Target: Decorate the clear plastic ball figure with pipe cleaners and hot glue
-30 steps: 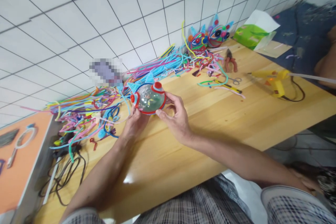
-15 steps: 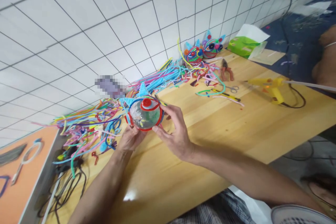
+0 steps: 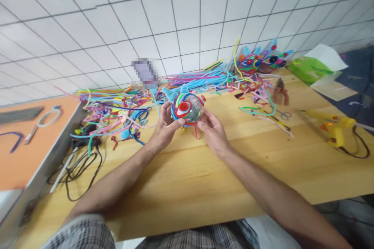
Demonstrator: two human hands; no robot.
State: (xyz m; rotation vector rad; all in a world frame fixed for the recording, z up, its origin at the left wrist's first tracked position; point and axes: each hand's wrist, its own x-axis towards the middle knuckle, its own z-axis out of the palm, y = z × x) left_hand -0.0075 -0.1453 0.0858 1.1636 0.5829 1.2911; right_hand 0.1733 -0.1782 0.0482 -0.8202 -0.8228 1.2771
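Note:
A clear round ball point(image 3: 195, 113) is trimmed with pipe cleaners, with two light-blue pointed ears on top, red eye shapes and a red band along the bottom. It is held up over the wooden table point(image 3: 187, 186), ears pointing up and left. My left hand point(image 3: 166, 129) grips its left side, thumb at the lower front and fingers curled behind. On the right side my right hand point(image 3: 214, 131) pinches the lower edge between thumb and fingers. A pink pipe cleaner point(image 3: 197, 133) shows just below the ball. Some fingertips are hidden behind it.
Loose pipe cleaners point(image 3: 201, 79) line the tiled wall. Two decorated heads, one point(image 3: 247, 62) beside another point(image 3: 273, 61), stand at back right. Pliers point(image 3: 281, 92), scissors point(image 3: 284, 115) and a yellow glue gun point(image 3: 336, 134) lie right. Black cords point(image 3: 77, 175) coil at left, near an orange surface point(image 3: 14, 171).
The view has swung left and levelled. The ball has turned, so both red eye shapes now show. My left hand has come from beneath it to its left side; both hands keep hold.

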